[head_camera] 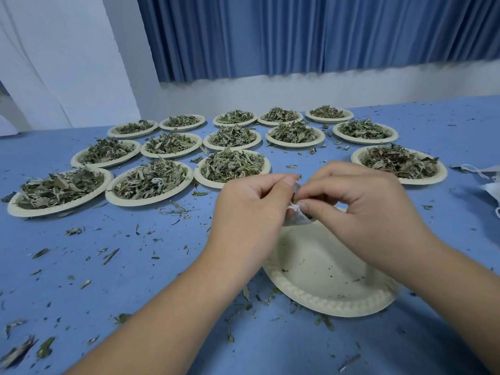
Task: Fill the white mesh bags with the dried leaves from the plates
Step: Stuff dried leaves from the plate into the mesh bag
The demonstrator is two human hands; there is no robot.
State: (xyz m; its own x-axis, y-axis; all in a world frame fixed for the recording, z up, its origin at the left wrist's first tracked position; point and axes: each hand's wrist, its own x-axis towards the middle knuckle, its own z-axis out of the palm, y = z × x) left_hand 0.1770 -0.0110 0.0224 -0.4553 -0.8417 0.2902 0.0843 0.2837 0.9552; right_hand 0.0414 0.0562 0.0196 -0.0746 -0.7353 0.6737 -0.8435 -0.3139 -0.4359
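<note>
A small white mesh bag point(297, 215) hangs between my two hands above a nearly bare paper plate point(319, 272). My left hand point(251, 209) pinches the bag's top from the left with curled fingers. My right hand point(359, 209) pinches it from the right, thumb and forefinger at the bag's mouth. Dark leaf bits show inside the bag; most of it is hidden behind my fingers. Several paper plates heaped with dried green leaves point(232, 165) stand in rows across the blue table beyond my hands.
Loose leaf crumbs point(108, 255) lie scattered over the blue table point(151, 293). A pile of white mesh bags with strings point(489, 185) lies at the right edge. A wall and blue curtain point(324, 36) close off the far side.
</note>
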